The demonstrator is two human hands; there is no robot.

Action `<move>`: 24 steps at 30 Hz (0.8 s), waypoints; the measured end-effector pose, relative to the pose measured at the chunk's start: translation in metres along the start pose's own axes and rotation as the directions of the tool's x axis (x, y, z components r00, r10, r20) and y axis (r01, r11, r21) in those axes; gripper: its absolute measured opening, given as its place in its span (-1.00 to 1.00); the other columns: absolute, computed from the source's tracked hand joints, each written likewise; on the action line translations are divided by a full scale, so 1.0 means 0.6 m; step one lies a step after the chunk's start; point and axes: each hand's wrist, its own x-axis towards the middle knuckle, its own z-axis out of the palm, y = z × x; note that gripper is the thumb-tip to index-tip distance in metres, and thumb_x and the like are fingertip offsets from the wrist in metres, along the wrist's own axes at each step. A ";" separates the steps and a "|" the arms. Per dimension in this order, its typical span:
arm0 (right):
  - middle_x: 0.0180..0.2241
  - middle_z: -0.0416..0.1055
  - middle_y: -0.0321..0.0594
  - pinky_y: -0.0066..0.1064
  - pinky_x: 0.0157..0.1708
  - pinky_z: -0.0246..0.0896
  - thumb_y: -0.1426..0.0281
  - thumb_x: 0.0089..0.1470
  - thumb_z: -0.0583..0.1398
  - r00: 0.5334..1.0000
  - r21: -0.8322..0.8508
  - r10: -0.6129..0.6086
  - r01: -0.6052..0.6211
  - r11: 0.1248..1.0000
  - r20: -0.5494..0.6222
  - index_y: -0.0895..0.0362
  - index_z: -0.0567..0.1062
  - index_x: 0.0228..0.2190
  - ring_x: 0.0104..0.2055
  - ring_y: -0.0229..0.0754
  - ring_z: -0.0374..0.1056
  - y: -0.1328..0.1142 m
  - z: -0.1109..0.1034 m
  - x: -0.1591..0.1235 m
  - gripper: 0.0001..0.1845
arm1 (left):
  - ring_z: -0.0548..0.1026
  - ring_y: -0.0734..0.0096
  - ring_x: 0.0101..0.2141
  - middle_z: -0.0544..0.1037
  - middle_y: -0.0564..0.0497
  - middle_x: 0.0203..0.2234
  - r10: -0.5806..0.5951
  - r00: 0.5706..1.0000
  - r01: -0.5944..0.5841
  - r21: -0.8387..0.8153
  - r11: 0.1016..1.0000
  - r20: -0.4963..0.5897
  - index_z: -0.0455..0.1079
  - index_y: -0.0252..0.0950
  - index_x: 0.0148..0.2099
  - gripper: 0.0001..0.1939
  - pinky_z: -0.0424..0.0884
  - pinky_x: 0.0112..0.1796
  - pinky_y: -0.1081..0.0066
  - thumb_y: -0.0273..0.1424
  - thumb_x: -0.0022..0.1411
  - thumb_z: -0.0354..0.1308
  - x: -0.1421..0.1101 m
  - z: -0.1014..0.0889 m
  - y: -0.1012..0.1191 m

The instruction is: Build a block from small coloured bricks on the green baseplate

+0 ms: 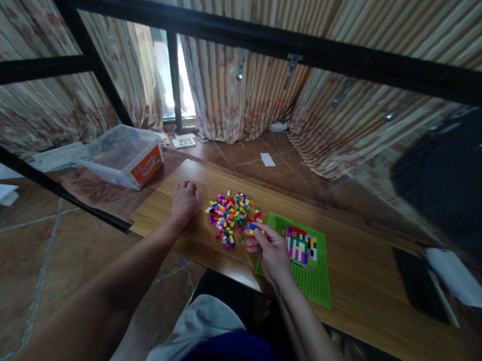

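Note:
My right hand [273, 252] pinches a small blue toy brick [253, 227] between thumb and fingers, with a bit of yellow showing beside it. It is held at the right edge of a loose pile of many-coloured bricks [233, 215]. Just right of this hand lies a green studded baseplate [316, 285], partly covered by my wrist. A block of coloured brick rows [300, 246] is built on it. My left hand [185, 199] rests on the table left of the pile, its fingers curled in and nothing visible in them.
Everything lies on a long wooden table [361, 260]. A dark flat object [418, 284] is at its right end. A clear plastic bin [122, 154] with an orange label stands on the floor at left. Black metal bars [247, 34] cross above, before curtains.

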 end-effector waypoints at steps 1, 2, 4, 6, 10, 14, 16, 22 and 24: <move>-0.40 0.60 -0.21 -0.47 -0.59 0.38 0.15 -0.17 0.42 1.000 -0.019 -0.006 0.006 1.000 -0.013 0.11 0.61 -0.29 -0.57 -0.30 0.42 0.003 -0.001 0.002 -0.60 | 0.40 0.04 -0.01 0.51 -0.23 -0.09 -0.001 1.000 0.001 -0.003 1.000 0.003 0.46 -0.30 -0.12 -0.71 0.28 0.08 0.11 -0.41 0.23 -0.05 0.000 -0.001 0.001; -0.41 0.60 -0.21 -0.46 -0.59 0.39 0.14 -0.17 0.41 1.000 -0.039 -0.010 0.009 0.999 -0.021 0.11 0.61 -0.28 -0.58 -0.29 0.42 0.006 -0.002 0.004 -0.59 | 0.40 0.03 -0.01 0.51 -0.23 -0.09 -0.004 1.000 0.004 -0.006 1.000 0.005 0.46 -0.30 -0.12 -0.71 0.28 0.08 0.11 -0.41 0.23 -0.05 0.000 -0.002 0.001; -0.41 0.60 -0.21 -0.45 -0.59 0.40 0.13 -0.17 0.40 0.999 -0.075 -0.020 0.017 0.997 -0.038 0.12 0.61 -0.27 -0.58 -0.28 0.42 0.012 -0.003 0.009 -0.57 | 0.40 0.02 -0.01 0.51 -0.23 -0.09 -0.010 1.000 0.010 -0.010 1.000 0.006 0.46 -0.30 -0.12 -0.71 0.28 0.08 0.10 -0.41 0.23 -0.05 -0.001 -0.003 0.002; -0.40 0.60 -0.20 -0.44 -0.61 0.39 0.12 -0.17 0.39 0.998 -0.108 -0.032 0.026 0.994 -0.058 0.12 0.61 -0.24 -0.59 -0.27 0.42 0.017 -0.003 0.015 -0.55 | 0.40 0.03 -0.01 0.50 -0.22 -0.09 -0.012 1.000 0.012 -0.008 1.000 0.005 0.46 -0.30 -0.11 -0.71 0.28 0.08 0.10 -0.41 0.23 -0.05 -0.001 -0.004 0.003; -0.44 0.58 -0.22 -0.44 -0.67 0.36 0.16 -0.16 0.37 0.999 -0.179 -0.001 -0.009 0.984 -0.053 0.14 0.61 -0.21 -0.62 -0.27 0.40 0.020 0.000 0.031 -0.54 | 0.40 0.04 -0.01 0.50 -0.23 -0.08 -0.010 1.000 0.010 0.008 1.000 0.001 0.46 -0.32 -0.10 -0.70 0.29 0.09 0.14 -0.40 0.24 -0.05 -0.001 -0.002 0.002; -0.56 0.52 -0.29 -0.50 -0.69 0.32 0.25 -0.18 0.38 0.994 -0.223 0.110 -0.112 0.968 -0.021 0.16 0.59 -0.19 -0.66 -0.30 0.38 0.018 0.002 0.047 -0.55 | 0.41 0.04 -0.03 0.51 -0.21 -0.09 -0.004 1.000 0.004 0.007 1.000 -0.010 0.47 -0.30 -0.11 -0.70 0.30 0.07 0.13 -0.41 0.24 -0.06 0.000 0.001 0.000; -0.57 0.51 -0.31 -0.50 -0.69 0.32 0.27 -0.17 0.38 0.989 -0.230 0.144 -0.144 0.963 -0.018 0.15 0.57 -0.17 -0.67 -0.31 0.37 0.018 0.000 0.054 -0.55 | 0.41 0.04 -0.03 0.51 -0.20 -0.10 -0.005 1.000 0.005 0.008 1.000 -0.009 0.47 -0.28 -0.11 -0.71 0.30 0.06 0.12 -0.41 0.24 -0.06 -0.001 0.001 0.000; -0.55 0.52 -0.31 -0.39 -0.58 0.43 0.26 -0.12 0.35 0.993 -0.217 0.116 -0.108 0.970 0.027 0.09 0.55 -0.20 -0.58 -0.23 0.44 0.022 -0.008 0.061 -0.62 | 0.41 0.05 -0.02 0.51 -0.20 -0.10 -0.008 1.000 0.008 0.012 1.000 -0.006 0.46 -0.29 -0.12 -0.71 0.30 0.07 0.13 -0.41 0.24 -0.06 -0.001 0.000 0.001; -0.49 0.55 -0.29 -0.36 -0.50 0.46 0.26 -0.13 0.35 0.994 -0.214 0.093 -0.081 0.973 0.050 0.08 0.54 -0.18 -0.51 -0.21 0.48 0.023 -0.011 0.057 -0.59 | 0.41 0.04 -0.02 0.51 -0.20 -0.10 -0.010 1.000 0.010 0.009 1.000 0.001 0.46 -0.29 -0.13 -0.71 0.29 0.07 0.13 -0.41 0.25 -0.06 -0.001 -0.001 0.001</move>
